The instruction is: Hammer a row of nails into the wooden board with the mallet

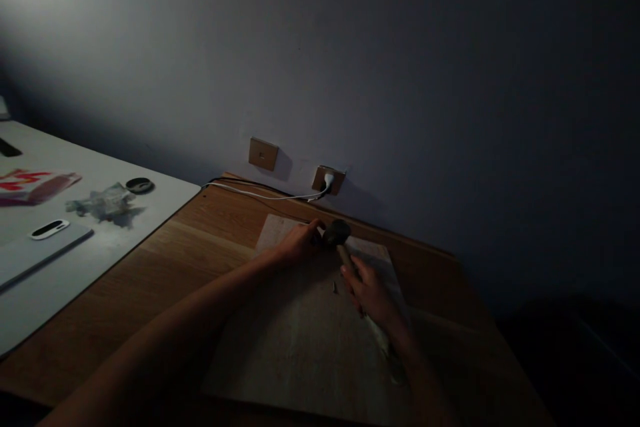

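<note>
My right hand [367, 290] is wrapped round the handle of a hammer [337, 232]. Its dark, blunt head is over the far part of a pale wooden board [285, 347]. The fingers of my left hand [303, 240] are pinched together right beside the head's left side. Whatever they hold is hidden or too dark to name. A small, thin piece that looks like a nail [335, 287] stands or lies on the board between my hands; I cannot tell which. The hammer's handle runs back under my right wrist toward me.
The board lies on a brown wooden table [165, 267] against the wall. A socket with a plug [328, 180] has cables [260, 193] running left. On a white table [165, 190] at left are a crumpled plastic bag [110, 205], a round dark object [140, 185] and a grey slab [45, 250].
</note>
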Motion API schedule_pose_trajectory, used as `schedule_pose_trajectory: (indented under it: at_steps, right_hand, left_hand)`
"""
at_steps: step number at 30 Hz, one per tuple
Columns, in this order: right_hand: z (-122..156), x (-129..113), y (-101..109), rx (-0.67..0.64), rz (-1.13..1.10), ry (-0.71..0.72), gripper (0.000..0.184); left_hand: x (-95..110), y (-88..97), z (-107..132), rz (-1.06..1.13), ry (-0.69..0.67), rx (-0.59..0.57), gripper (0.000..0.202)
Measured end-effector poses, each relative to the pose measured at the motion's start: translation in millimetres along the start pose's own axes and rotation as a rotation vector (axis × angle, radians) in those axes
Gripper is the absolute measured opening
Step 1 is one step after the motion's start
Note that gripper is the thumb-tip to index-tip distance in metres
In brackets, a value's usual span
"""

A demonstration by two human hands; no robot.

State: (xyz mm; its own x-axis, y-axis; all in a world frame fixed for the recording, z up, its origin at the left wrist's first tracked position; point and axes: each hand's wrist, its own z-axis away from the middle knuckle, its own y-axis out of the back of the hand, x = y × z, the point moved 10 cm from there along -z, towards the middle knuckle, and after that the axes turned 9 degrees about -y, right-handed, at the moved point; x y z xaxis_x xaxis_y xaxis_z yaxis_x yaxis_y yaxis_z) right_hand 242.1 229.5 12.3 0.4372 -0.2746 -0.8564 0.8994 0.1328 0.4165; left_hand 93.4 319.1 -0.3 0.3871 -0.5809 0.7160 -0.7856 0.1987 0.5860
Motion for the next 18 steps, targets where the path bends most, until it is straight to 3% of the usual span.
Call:
schedule_pose_trajectory:
  at_steps: [4,9,18]
  right_hand:
    - [1,-2,7,0.022,0.016,0.042,0.046]
    - [1,2,-4,-0.030,0.098,0.007,0.047]
    - [2,2,-2,0.040,0.139,0.024,0.046]
  left_hand:
    - [-2,-0.2,-1,0.013,0.005,0.013,0.044]
    - [-7,-0.4,-1,-0.017,0.017,0.040,0.044]
    - [-3,1.5,-1,0.036,0.011,0.037,0.045]
